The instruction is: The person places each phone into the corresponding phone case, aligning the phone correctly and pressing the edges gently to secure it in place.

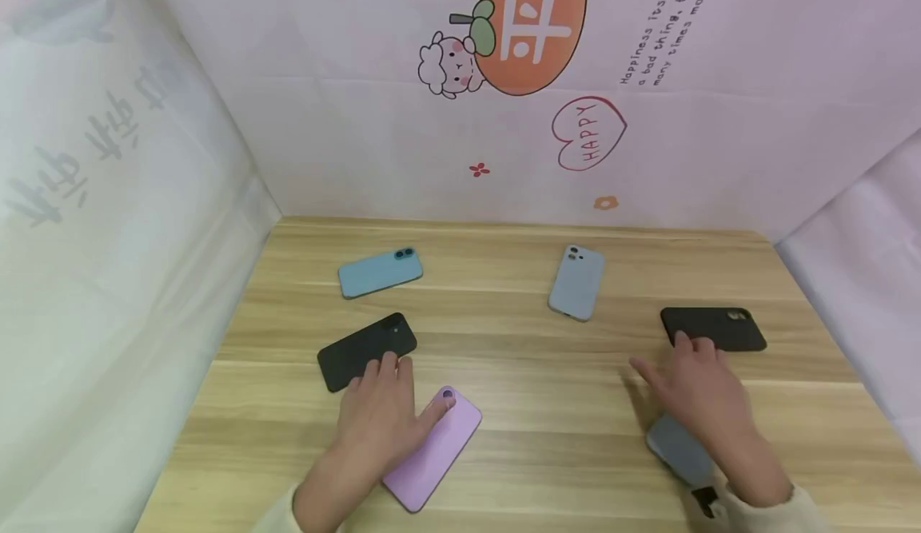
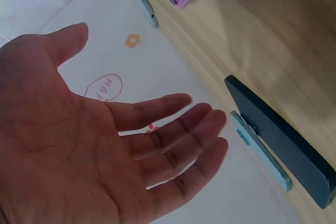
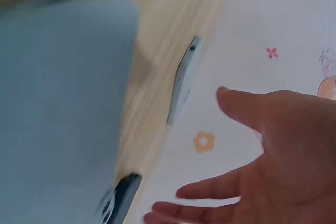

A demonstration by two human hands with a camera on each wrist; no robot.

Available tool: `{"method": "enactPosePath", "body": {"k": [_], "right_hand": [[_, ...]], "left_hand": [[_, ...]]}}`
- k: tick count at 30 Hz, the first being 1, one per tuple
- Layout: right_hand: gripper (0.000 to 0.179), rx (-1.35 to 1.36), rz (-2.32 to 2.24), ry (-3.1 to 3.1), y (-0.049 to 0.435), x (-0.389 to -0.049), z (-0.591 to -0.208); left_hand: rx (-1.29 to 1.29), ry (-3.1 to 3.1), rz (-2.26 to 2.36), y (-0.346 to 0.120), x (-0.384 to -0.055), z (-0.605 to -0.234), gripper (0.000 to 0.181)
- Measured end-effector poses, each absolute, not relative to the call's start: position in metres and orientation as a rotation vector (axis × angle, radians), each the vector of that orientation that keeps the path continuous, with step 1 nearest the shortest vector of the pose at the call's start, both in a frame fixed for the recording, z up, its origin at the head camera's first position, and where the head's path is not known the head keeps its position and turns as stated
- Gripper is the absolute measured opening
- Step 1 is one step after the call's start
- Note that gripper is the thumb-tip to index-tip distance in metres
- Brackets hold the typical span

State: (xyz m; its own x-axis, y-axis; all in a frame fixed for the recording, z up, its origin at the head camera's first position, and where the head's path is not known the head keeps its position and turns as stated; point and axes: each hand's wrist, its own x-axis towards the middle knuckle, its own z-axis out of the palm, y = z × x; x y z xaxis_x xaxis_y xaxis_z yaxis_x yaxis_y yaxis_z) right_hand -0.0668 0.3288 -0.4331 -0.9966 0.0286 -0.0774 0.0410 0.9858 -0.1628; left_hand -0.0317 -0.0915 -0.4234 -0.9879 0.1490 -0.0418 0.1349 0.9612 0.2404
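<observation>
My left hand (image 1: 381, 421) hovers over the table with relaxed, spread fingers and an empty palm, as the left wrist view shows. Its fingertips are nearest a black phone (image 1: 356, 357), and its thumb lies over a pink phone (image 1: 439, 457). On the right side, my right hand (image 1: 708, 393) reaches toward another black phone (image 1: 712, 328); its fingers overlap that phone's near edge in the head view. Below the right wrist is a grey-blue phone (image 1: 676, 447), partly hidden by the forearm. The right wrist view shows the hand (image 3: 283, 156) loosely extended, holding nothing.
At the back of the wooden table (image 1: 504, 373) lie a light blue phone (image 1: 377, 276) on the left and a pale blue phone (image 1: 577, 284) right of centre. White printed cloth (image 1: 360, 149) walls the back and both sides.
</observation>
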Motion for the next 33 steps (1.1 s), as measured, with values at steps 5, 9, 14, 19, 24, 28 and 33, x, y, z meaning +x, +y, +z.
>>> {"method": "enactPosePath", "body": {"k": [5, 9, 14, 19, 24, 28, 33], "right_hand": [[0.111, 0.117, -0.261, 2.903, 0.351, -0.06, -0.434], [0.117, 0.193, -0.264, 2.813, 0.361, -0.056, -0.434], [0.125, 0.325, -0.266, 2.719, 0.366, -0.054, -0.436], [0.131, 0.359, -0.219, 2.674, 0.37, -0.051, -0.439], [0.131, 0.399, -0.228, 2.584, 0.374, -0.048, -0.441], [0.123, 0.366, -0.232, 2.574, 0.378, -0.048, -0.442], [0.121, 0.359, -0.266, 2.598, 0.378, -0.055, -0.446]], "left_hand": [[0.222, 3.001, 0.322, -0.088, -0.026, -0.427, 0.089], [0.236, 2.964, 0.273, -0.084, -0.023, -0.43, 0.087], [0.263, 2.927, 0.243, -0.08, -0.016, -0.434, 0.087], [0.271, 2.893, 0.207, -0.076, -0.011, -0.438, 0.091], [0.273, 2.877, 0.194, -0.072, -0.009, -0.441, 0.094], [0.301, 2.9, 0.167, -0.07, -0.006, -0.443, 0.094], [0.337, 2.913, 0.133, -0.067, -0.002, -0.444, 0.096]]}}
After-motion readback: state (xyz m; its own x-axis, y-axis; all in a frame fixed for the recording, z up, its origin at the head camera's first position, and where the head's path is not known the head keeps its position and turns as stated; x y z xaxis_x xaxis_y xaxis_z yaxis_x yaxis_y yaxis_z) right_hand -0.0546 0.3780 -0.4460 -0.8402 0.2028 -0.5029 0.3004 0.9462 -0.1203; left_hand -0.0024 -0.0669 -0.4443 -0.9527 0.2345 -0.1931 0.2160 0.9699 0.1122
